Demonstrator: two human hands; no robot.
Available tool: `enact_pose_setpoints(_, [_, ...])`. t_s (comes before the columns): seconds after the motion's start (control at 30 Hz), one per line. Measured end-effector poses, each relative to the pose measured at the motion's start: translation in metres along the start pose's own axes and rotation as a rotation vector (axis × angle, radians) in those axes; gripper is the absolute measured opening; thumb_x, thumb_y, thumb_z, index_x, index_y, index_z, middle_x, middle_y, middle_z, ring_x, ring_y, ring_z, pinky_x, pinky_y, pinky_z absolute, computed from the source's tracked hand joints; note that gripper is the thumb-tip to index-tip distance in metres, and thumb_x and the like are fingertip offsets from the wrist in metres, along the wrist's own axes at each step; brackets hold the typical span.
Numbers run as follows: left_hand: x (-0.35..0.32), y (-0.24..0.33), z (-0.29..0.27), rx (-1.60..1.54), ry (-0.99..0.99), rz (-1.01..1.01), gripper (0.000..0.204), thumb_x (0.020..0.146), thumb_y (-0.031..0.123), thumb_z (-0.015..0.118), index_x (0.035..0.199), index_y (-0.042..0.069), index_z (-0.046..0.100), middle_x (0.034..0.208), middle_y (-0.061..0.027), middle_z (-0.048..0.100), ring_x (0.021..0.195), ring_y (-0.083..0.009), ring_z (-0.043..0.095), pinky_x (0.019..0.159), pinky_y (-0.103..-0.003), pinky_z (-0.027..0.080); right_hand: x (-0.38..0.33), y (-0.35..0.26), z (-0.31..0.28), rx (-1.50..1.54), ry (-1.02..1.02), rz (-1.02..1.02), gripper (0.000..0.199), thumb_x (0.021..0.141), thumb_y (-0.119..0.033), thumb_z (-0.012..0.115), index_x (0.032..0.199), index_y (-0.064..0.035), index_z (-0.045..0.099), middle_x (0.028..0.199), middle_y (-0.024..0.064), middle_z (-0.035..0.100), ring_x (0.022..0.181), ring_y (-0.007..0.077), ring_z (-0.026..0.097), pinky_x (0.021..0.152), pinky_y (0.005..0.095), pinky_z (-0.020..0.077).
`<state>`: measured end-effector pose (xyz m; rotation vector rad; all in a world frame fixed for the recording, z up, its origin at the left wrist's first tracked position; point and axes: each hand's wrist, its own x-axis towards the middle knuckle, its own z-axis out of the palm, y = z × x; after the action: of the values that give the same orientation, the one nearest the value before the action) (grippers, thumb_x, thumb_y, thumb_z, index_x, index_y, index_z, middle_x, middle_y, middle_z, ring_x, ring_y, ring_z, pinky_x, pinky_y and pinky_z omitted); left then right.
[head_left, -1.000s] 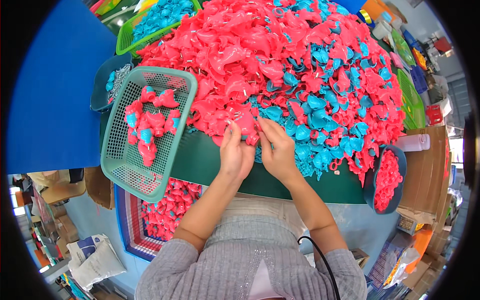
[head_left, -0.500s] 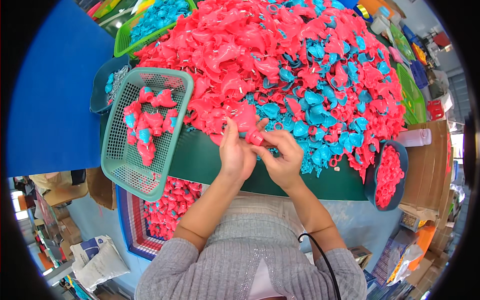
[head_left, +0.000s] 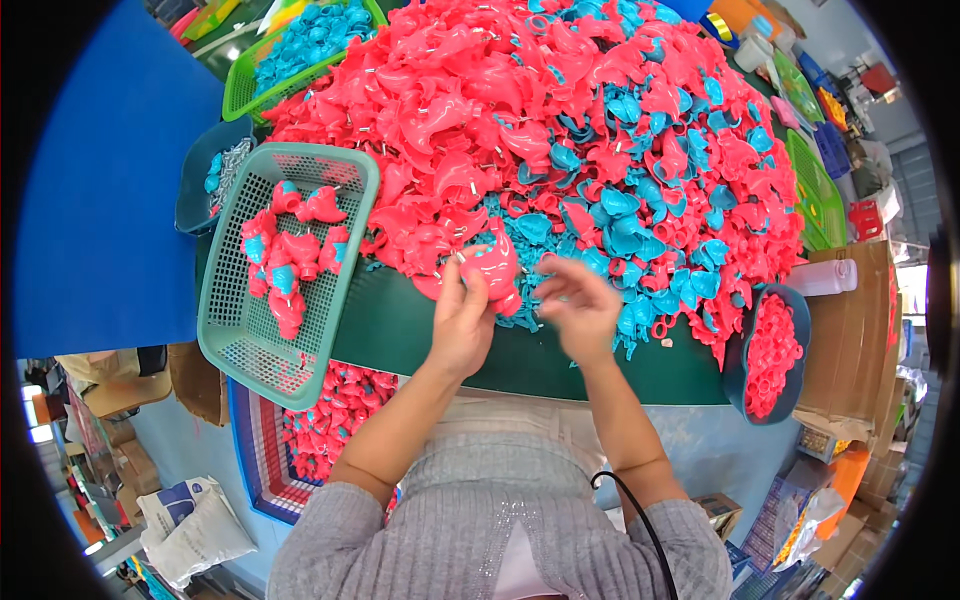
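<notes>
My left hand (head_left: 463, 325) is closed round a glossy pink moulded plastic shell (head_left: 497, 264), held at the near edge of the heap. Just right of it, my right hand (head_left: 583, 312) is apart from the shell, fingers loosely bent and spread, slightly blurred, with nothing visible in them. Beyond both hands rises a large heap of pink plastic shells (head_left: 430, 110), mixed at the right with blue cup-like pieces (head_left: 622, 232). To the left, a green mesh basket (head_left: 215, 345) holds several assembled pink-and-blue pieces (head_left: 298, 250).
A dark bin of pink rings (head_left: 772, 352) stands at the table's right end. Behind the mesh basket sits a tub of metal screws (head_left: 232, 165). Below the table edge, a crate (head_left: 262, 470) holds more pink pieces. A cardboard box (head_left: 850, 330) stands at the right.
My right hand has come off the shell and moved slightly right, its fingers opening. My left hand keeps the shell, now turned more upright.
</notes>
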<state>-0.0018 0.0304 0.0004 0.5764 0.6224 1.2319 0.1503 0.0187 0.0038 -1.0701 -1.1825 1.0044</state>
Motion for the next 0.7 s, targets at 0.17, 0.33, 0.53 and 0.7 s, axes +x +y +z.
enact_pose_setpoints(0.17, [-0.020,0.006,-0.005,-0.094,-0.156,-0.140,0.044,0.095,0.032,0.050,0.130,0.009,0.034,0.121,-0.0138,0.052,0.109,-0.0240,0.054,0.091,-0.041,0.045,0.011,-0.015,0.011,0.266,-0.257,0.446,0.028,0.089,-0.014,0.063,0.113,0.0008,0.060,0.091,0.0055,0.066,0.068,0.0083,0.059,0.060,0.0211,0.0480])
enact_pose_setpoints(0.33, [-0.023,-0.006,-0.012,-0.023,-0.141,-0.157,0.041,0.096,0.031,0.050,0.127,0.008,0.037,0.117,-0.0103,0.053,0.102,-0.0212,0.056,0.087,-0.037,0.046,-0.007,0.008,0.024,0.347,-0.040,0.479,0.022,0.090,-0.013,0.062,0.104,0.0036,0.063,0.085,0.0034,0.065,0.068,0.0048,0.057,0.054,0.0189,0.0469])
enact_pose_setpoints(0.53, [-0.026,-0.019,-0.022,0.124,-0.098,-0.050,0.036,0.095,0.024,0.054,0.125,0.008,0.040,0.116,-0.0082,0.053,0.100,-0.0193,0.056,0.084,-0.034,0.047,-0.012,0.023,0.038,0.413,0.154,0.330,0.018,0.090,-0.011,0.061,0.100,0.0028,0.065,0.082,0.0029,0.066,0.067,0.0043,0.057,0.055,0.0187,0.0455])
enact_pose_setpoints(0.7, [-0.017,0.015,-0.025,0.164,0.072,0.169,0.031,0.095,0.023,0.054,0.121,0.007,0.044,0.114,-0.0072,0.054,0.097,-0.0189,0.057,0.082,-0.036,0.049,-0.010,0.014,0.013,0.018,0.067,0.253,0.021,0.091,-0.011,0.060,0.107,0.0006,0.065,0.100,0.0068,0.066,0.089,0.0101,0.060,0.075,0.0250,0.0492])
